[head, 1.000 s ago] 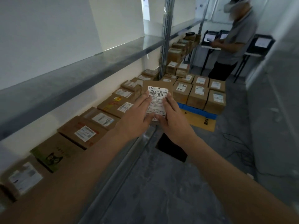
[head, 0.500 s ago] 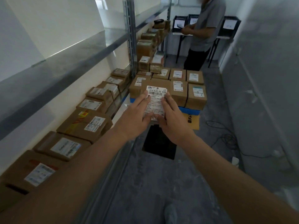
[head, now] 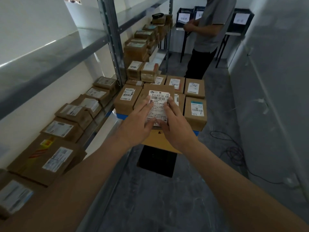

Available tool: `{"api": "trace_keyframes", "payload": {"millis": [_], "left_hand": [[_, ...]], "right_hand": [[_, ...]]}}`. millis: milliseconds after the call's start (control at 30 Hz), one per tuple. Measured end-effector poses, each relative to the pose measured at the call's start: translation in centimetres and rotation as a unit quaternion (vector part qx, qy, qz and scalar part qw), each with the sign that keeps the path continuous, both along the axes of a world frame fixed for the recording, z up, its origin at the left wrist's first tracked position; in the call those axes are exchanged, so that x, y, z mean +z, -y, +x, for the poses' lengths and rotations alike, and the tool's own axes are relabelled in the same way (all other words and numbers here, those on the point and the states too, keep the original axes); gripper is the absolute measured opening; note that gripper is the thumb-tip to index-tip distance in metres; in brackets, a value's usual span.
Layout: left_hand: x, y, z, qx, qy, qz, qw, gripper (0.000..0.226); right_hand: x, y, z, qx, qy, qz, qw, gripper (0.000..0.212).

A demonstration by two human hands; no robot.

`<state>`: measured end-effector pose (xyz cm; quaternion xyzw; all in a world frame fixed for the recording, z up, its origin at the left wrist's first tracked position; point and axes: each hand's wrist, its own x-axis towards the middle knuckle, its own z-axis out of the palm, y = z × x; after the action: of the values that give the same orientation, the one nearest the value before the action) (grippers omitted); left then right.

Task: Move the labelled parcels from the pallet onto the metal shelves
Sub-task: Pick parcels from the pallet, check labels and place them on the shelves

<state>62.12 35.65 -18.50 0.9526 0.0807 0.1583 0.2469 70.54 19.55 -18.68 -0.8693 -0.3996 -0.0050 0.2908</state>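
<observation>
A brown cardboard parcel (head: 160, 88) with a white label reading 516-K20-00 028 is held in front of me, above the near edge of the pallet stack. My left hand (head: 138, 122) grips its left side, fingers lying across the label. On the right side my right hand (head: 177, 125) grips it the same way; both thumbs sit at the near edge. Beneath it, several labelled parcels (head: 195, 113) stand on a blue pallet (head: 120, 116). The metal shelves (head: 50, 56) run along the left wall.
Several labelled parcels (head: 58, 129) line the lower shelf on the left, behind a steel upright (head: 112, 39). A person (head: 210, 30) stands beyond the pallet by a table with black crates (head: 240, 19). A black cable (head: 234, 153) and a dark square (head: 157, 162) lie on the floor.
The view has turned right and closed in on the pallet. The parcel stays in both hands, now over the pallet's near edge.
</observation>
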Motion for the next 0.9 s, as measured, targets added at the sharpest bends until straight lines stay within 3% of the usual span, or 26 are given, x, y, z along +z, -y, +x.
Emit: {"api": "trace_keyframes", "payload": {"millis": [533, 900], "left_hand": [[-2.8, -10.3, 16.9, -0.060, -0.015, -0.023, 0.998, 0.061], [-4.3, -16.2, 26.7, -0.114, -0.064, -0.043, 0.990, 0.063]], "right_hand": [[-3.1, -9.6, 15.3, -0.063, 0.003, -0.029, 0.998, 0.067], [-4.3, -14.7, 22.8, -0.116, -0.043, -0.062, 0.990, 0.066]]}}
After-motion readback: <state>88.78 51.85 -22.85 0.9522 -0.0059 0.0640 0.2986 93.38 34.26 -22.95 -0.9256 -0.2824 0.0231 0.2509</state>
